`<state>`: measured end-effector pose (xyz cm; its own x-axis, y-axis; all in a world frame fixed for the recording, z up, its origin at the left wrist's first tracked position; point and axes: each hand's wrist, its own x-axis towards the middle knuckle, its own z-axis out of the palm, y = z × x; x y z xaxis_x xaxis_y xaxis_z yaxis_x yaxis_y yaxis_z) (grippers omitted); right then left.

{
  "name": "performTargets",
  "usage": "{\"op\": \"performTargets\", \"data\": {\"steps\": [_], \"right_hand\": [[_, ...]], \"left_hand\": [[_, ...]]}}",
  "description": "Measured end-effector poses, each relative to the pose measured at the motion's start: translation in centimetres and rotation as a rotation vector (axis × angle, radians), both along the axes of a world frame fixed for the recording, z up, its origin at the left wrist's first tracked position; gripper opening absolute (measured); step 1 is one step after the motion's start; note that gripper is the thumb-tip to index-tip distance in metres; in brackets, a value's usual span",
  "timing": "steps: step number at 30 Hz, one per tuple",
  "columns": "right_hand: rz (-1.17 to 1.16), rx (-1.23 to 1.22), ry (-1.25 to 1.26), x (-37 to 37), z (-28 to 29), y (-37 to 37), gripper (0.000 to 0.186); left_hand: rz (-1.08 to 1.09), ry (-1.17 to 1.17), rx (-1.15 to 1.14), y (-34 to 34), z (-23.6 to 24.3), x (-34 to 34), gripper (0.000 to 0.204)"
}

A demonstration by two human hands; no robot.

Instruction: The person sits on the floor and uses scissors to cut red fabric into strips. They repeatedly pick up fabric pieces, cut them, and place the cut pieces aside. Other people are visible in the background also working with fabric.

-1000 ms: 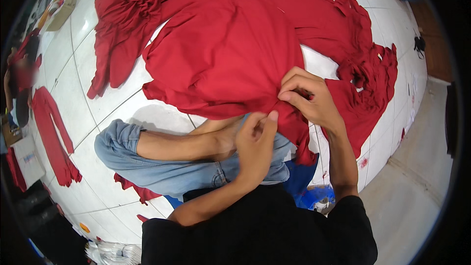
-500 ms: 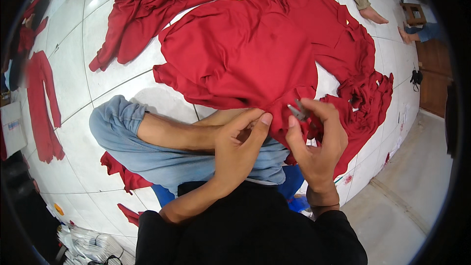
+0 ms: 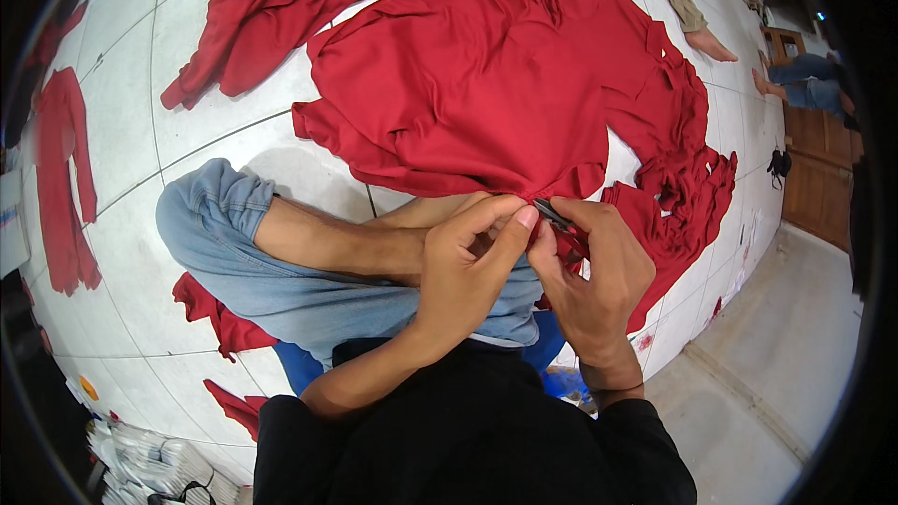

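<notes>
1. Head view: a large red garment (image 3: 458, 84) is spread over the tiled floor (image 3: 131, 112) in front of the crossed legs (image 3: 337, 243), its near edge gathered up at the hands.
2. That edge is pinched by the left hand (image 3: 468, 266), whose thumb and index fingers (image 3: 525, 217) are closed at the tips with cloth caught there.
3. A small dark tool (image 3: 552, 215), apparently snips, is gripped by the right hand (image 3: 599, 266), its fingers closed around it; the tip is set just beside the left thumb.
4. Done, as far as can be judged: the edge is secured and the tool is placed at it.
5. Left, it seems: the close work at this spot. Whether anything has been cut cannot be told, the point of contact being mostly covered.
6. Further red cloth is laid at the upper left (image 3: 253, 28), on the right (image 3: 687, 192) and at the far left (image 3: 65, 168), held by neither hand; whether those pieces are finished is not shown.
</notes>
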<state>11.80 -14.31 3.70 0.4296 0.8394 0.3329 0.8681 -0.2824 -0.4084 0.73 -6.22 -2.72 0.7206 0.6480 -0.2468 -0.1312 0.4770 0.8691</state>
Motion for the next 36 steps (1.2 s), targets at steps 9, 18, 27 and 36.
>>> {"op": "performTargets", "data": {"steps": [9,18,27,36], "right_hand": [[0.015,-0.042,-0.153,0.2,0.3,0.4,0.029],[0.054,-0.112,-0.255,0.6,0.7,0.0,0.031],[0.013,-0.039,-0.169,0.4,0.0,-0.3,0.031],[0.067,-0.066,-0.270,0.6,0.5,0.3,0.032]], "left_hand": [[0.047,0.067,0.299,0.8,0.4,0.0,0.011],[0.040,0.024,0.292,0.9,0.6,0.2,0.009],[0.055,0.012,0.174,0.7,0.7,0.2,0.009],[0.041,0.065,0.342,0.8,0.6,-0.2,0.009]]}}
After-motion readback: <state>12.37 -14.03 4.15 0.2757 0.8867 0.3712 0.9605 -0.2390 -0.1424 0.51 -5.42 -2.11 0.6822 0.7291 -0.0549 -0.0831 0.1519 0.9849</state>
